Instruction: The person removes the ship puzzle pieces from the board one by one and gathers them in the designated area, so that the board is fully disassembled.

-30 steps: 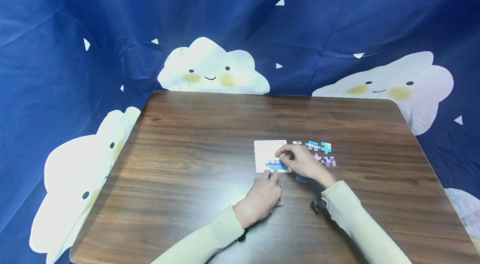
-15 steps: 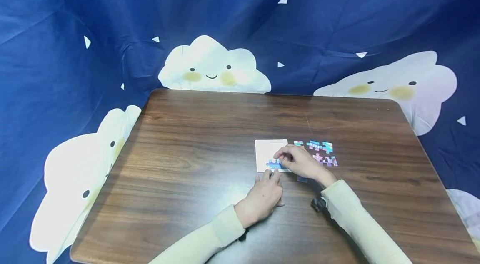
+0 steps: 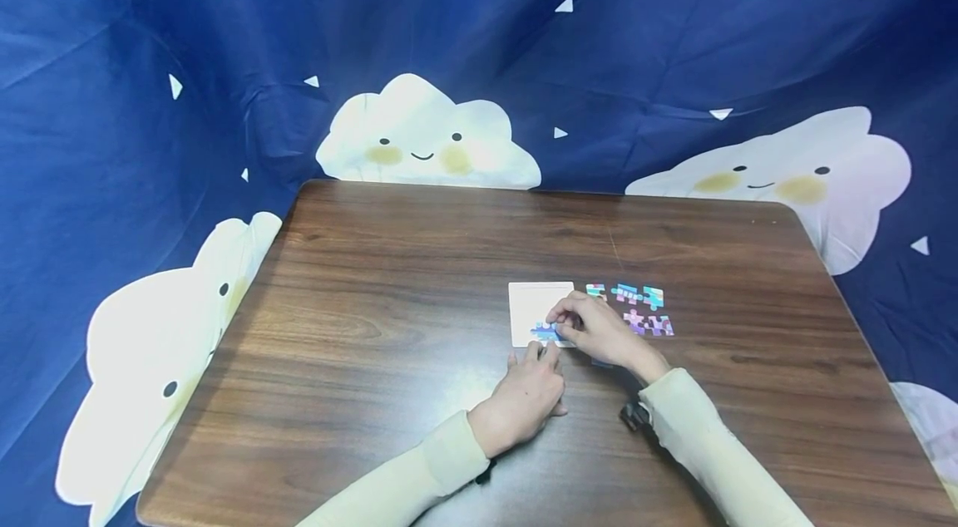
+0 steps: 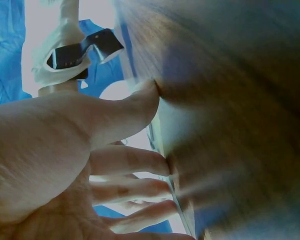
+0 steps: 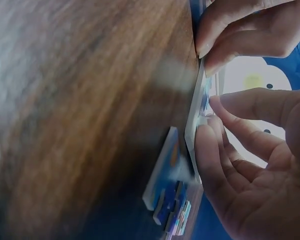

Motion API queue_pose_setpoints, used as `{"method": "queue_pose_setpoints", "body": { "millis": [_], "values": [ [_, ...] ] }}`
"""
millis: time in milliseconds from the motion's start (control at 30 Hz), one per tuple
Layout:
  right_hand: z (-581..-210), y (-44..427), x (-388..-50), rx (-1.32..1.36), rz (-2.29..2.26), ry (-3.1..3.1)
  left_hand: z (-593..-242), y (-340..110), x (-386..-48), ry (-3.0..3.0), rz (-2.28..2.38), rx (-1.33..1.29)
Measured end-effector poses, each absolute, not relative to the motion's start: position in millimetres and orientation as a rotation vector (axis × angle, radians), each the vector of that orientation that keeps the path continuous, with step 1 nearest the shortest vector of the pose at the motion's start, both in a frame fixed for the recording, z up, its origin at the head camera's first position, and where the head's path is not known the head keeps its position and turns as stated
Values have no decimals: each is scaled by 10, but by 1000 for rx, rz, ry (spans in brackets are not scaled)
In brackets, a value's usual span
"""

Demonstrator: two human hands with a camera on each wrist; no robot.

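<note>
A white square puzzle board [image 3: 527, 304] lies on the table, with joined blue jigsaw pieces [image 3: 543, 332] along its lower part. My right hand [image 3: 604, 334] is over the board's right side, thumb and fingers curled and pinching a jigsaw piece that is mostly hidden by the fingertips. In the right wrist view, a bluish piece [image 5: 206, 98] shows by the thumb. My left hand [image 3: 524, 396] rests at the board's near edge, its fingers extended. The left wrist view shows those fingertips [image 4: 162, 162] touching down along the edge.
Several loose jigsaw pieces [image 3: 627, 293] lie right of the board, and pink and purple ones [image 3: 660, 326] sit nearer. In the right wrist view, a loose blue piece [image 5: 162, 170] lies beside the board. The brown wooden table [image 3: 359, 278] meets a blue cloud-patterned curtain [image 3: 599, 53].
My right hand has shifted very slightly on the board, its fingers still curled at the blue pieces. The left hand has stayed at the near edge.
</note>
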State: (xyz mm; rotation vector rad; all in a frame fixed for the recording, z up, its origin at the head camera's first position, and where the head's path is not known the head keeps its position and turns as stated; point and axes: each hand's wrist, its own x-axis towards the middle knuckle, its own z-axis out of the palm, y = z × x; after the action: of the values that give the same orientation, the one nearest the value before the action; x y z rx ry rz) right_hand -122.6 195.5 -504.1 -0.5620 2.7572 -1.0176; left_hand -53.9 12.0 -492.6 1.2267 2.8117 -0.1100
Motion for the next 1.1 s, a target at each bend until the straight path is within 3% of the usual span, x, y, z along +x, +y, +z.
{"method": "queue_pose_setpoints", "body": {
  "millis": [1100],
  "values": [
    [-5005,1980,-1249,-506,-1071,2722,-4923,119,-538,2808,-87,1221]
  ]
}}
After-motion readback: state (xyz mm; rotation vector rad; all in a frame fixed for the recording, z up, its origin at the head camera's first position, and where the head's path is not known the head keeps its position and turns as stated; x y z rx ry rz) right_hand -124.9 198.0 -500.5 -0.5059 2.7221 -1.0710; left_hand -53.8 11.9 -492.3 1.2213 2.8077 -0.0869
